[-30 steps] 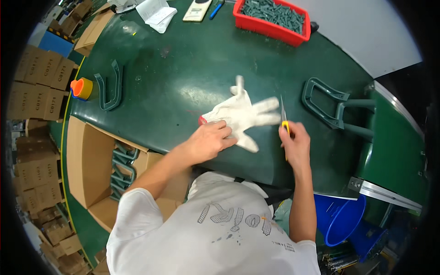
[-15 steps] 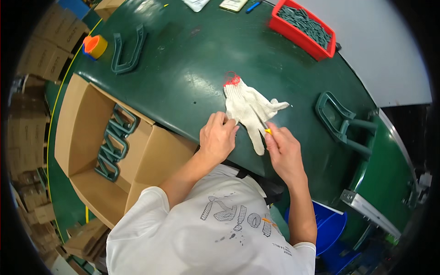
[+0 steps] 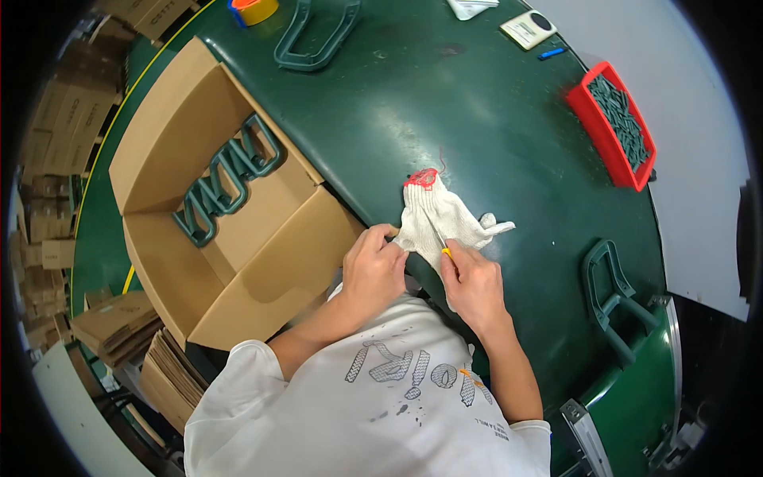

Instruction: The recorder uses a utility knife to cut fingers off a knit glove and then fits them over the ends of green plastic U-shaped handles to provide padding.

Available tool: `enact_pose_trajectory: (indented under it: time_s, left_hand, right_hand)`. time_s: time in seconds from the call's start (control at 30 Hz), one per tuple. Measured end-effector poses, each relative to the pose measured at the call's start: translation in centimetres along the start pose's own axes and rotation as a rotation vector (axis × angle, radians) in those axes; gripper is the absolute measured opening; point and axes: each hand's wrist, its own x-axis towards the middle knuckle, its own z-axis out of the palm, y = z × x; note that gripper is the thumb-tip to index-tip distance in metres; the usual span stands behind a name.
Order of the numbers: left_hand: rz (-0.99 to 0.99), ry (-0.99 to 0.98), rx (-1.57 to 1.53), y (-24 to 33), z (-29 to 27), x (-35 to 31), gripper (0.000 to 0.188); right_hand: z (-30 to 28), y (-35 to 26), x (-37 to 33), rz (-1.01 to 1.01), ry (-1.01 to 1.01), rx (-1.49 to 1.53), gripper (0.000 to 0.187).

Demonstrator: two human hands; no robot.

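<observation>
Your left hand (image 3: 373,270) pins the white glove (image 3: 441,219); your right hand (image 3: 473,282) grips a thin blade (image 3: 435,232). A slip could nick those pinning fingers.

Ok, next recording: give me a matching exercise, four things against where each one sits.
Things:
1. white glove
2. red tray
3. cardboard box
4. tape roll

Places:
A. far edge of the table, top of the picture
B. under both hands at the near edge
C. right side of the table, filled with dark green parts
D. left of the table, holding green handles

Pairs: 1-B, 2-C, 3-D, 4-A
</observation>
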Motion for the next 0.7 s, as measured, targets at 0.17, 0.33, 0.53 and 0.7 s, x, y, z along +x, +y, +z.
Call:
enact_pose_trajectory:
  time_s: [0.17, 0.33, 0.53, 0.7]
  left_hand:
    - [-0.290, 0.015, -0.105, -0.2, -0.9, -1.5, 0.020]
    - [-0.842, -0.154, -0.550, -1.2, -0.5, -0.7, 0.035]
    - [-0.883, -0.180, -0.672, -1.3, 0.6, -1.4, 0.043]
    - [-0.839, -0.096, -0.580, -1.2, 0.5, -2.0, 0.040]
  right_hand:
    - [0.5, -0.2, 0.0, -0.091, -0.014, -0.083, 0.022]
    - [0.5, -0.4, -0.1, -0.157, -0.029, -0.132, 0.022]
    - [-0.1, -0.6, -0.8, -0.160, -0.035, -0.059, 0.022]
    - [-0.4, -0.4, -1.0, -0.172, -0.045, 0.039, 0.022]
